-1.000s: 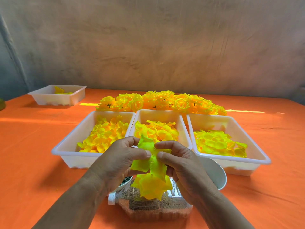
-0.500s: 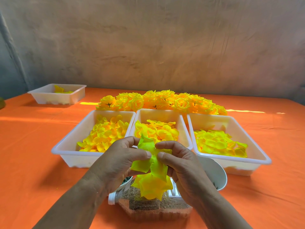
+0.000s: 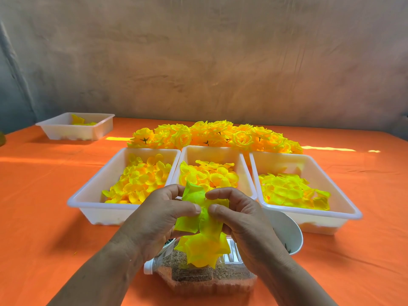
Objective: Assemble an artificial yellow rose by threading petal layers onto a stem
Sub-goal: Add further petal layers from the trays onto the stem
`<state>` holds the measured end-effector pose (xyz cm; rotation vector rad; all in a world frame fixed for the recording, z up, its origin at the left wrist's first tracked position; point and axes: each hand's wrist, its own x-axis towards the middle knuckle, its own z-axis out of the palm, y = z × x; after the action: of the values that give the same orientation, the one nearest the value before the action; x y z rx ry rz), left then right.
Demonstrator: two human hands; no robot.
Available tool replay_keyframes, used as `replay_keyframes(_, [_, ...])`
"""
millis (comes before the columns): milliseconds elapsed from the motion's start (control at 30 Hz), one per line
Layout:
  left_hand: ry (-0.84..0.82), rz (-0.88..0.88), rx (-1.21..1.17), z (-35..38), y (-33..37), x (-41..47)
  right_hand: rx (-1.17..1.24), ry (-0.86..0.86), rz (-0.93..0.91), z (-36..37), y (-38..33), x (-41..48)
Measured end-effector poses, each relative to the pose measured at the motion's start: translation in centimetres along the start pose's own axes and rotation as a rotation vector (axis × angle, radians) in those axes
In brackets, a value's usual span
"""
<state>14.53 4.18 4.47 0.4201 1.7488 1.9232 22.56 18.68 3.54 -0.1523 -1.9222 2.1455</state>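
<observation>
We count four white rectangular plastic trays with rounded rims. Three stand side by side on the orange cloth-covered table point(image 3: 44, 195), and the fourth point(image 3: 72, 133) is well apart at the far left with a few yellow scraps in it. In the left tray point(image 3: 88, 202) there are small cupped petals, in the middle tray point(image 3: 216, 153) rounder ones, and in the right tray point(image 3: 309, 214) flatter, lemon-green ones. Behind the three trays lies one heap of finished yellow fabric roses point(image 3: 216, 135), too many for us to count.

Our two hands meet in front of the middle tray. The left hand point(image 3: 154, 217) and the right hand point(image 3: 242, 219) both pinch a thin, crinkled yellow-green fabric petal layer point(image 3: 198, 219), thumbs and forefingers nearly touching at its centre. Just under it hangs a fuller bunch of yellow pointed petals point(image 3: 203, 250). The stem may be hidden in the folds, but we cannot make it out.

Below the hands, one clear plastic bottle point(image 3: 198, 277) lies on its side, filled with something brown and grainy. One smooth white round bowl point(image 3: 287, 230) sits tilted beside the right wrist.
</observation>
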Motion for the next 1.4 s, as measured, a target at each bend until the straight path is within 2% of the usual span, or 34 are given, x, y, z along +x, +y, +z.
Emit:
replay_keyframes(467, [0.029,0.013,-0.042,0.0,-0.4,0.0,-0.016,-0.009,-0.001,0.0,-0.2,0.1])
replay_keyframes(867, [0.031,-0.052,-0.023,0.1,-1.1,0.0,-0.052,-0.009,0.090,-0.3,0.6,0.3])
replay_keyframes(1133, [0.027,-0.075,0.049,0.2,-1.2,-0.2,-0.276,-0.018,0.061,-0.9,0.4,0.5])
replay_keyframes(1400, [0.041,-0.080,0.117,0.0,-1.5,-0.1,-0.356,-0.031,0.074,-1.1,0.9,0.7])
